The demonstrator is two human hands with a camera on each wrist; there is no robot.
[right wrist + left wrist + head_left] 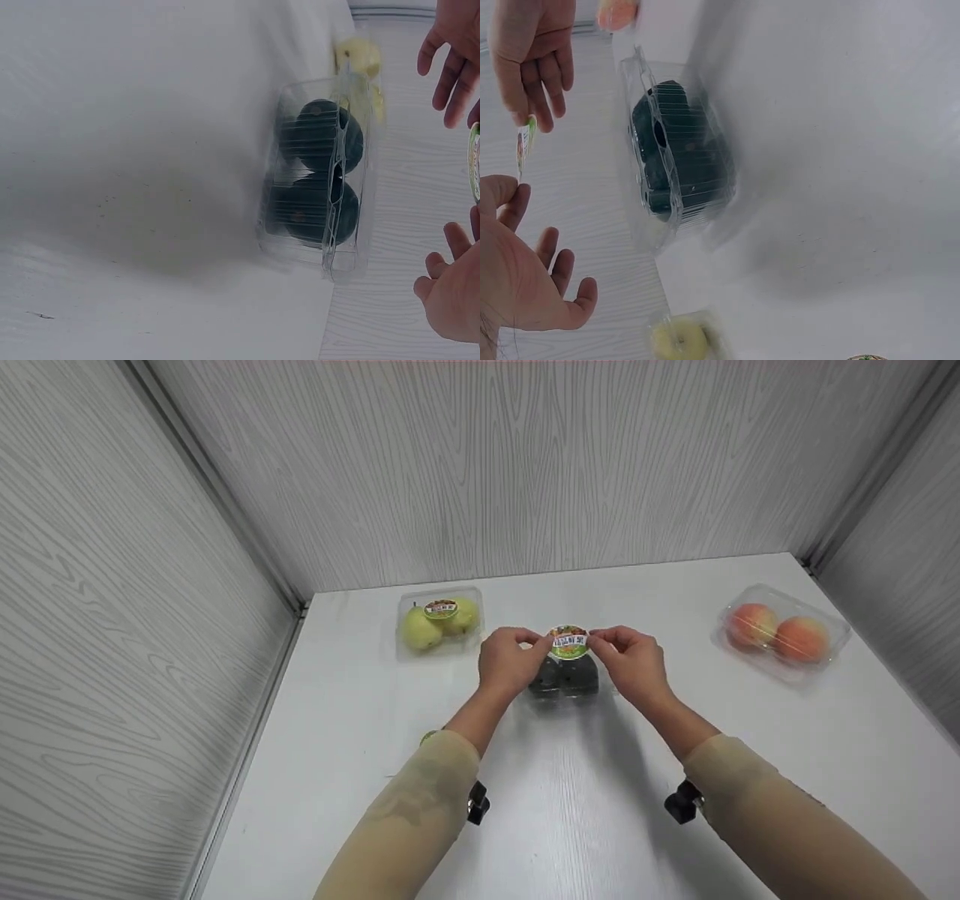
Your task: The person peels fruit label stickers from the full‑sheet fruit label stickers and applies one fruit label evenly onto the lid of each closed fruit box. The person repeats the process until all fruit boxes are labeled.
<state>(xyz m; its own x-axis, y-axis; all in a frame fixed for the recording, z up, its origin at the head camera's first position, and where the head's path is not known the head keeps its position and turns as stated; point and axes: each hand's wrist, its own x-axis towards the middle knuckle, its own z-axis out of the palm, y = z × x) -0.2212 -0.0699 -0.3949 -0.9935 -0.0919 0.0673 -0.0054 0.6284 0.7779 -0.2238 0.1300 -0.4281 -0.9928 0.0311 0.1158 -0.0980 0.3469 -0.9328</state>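
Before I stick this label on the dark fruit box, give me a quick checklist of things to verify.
1. Label pinched at both sides: ok, left hand and right hand each hold an edge.
2. Label's print upright in the head view: ok.
3. Label apart from the dark fruit box: ok, a gap shows in both wrist views.
4. Dark fruit box latched: cannot tell.
5. Pear box labelled: ok, a sticker is on top.
6. Peach box labelled: not ok, no sticker shows on it.
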